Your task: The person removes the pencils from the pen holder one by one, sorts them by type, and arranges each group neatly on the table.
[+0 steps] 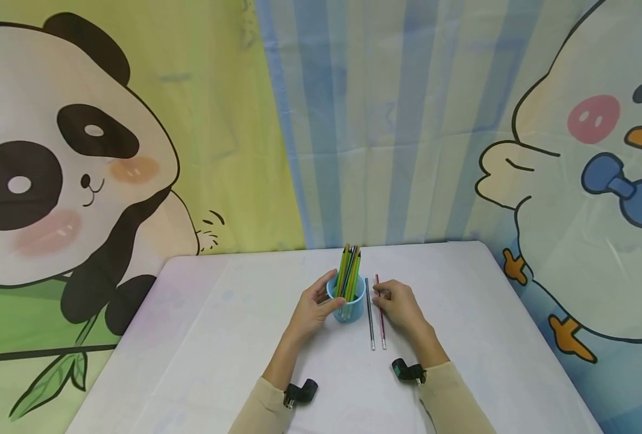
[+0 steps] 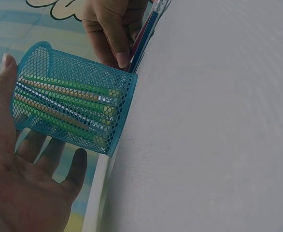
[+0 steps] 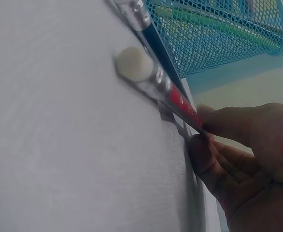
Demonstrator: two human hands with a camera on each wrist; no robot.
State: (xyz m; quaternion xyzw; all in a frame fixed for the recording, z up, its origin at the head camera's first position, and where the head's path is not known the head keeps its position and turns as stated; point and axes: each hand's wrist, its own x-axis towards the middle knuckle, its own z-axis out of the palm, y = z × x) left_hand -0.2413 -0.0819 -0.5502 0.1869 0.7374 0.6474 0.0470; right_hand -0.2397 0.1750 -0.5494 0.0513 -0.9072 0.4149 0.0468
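A light-blue mesh pencil cup [image 1: 355, 311] stands on the white table, holding several pencils [image 1: 346, 274], mostly green and yellow. My left hand [image 1: 310, 312] holds the cup from its left side; in the left wrist view the thumb is at the rim and the fingers are curved along the mesh wall [image 2: 59, 104]. To the right of the cup lie two pencils side by side, a dark blue pencil [image 1: 371, 322] and a red pencil [image 1: 383, 331], their eraser ends toward me. My right hand [image 1: 401, 306] pinches the red pencil [image 3: 180, 102] between thumb and fingertips, low over the table.
The white tabletop [image 1: 217, 349] extends to both sides, its far edge close behind the cup. Behind it hangs a striped curtain [image 1: 375, 120], with a panda print [image 1: 136, 241] to the left and a white bird print [image 1: 581, 259] to the right. A small black camera sits on each wrist.
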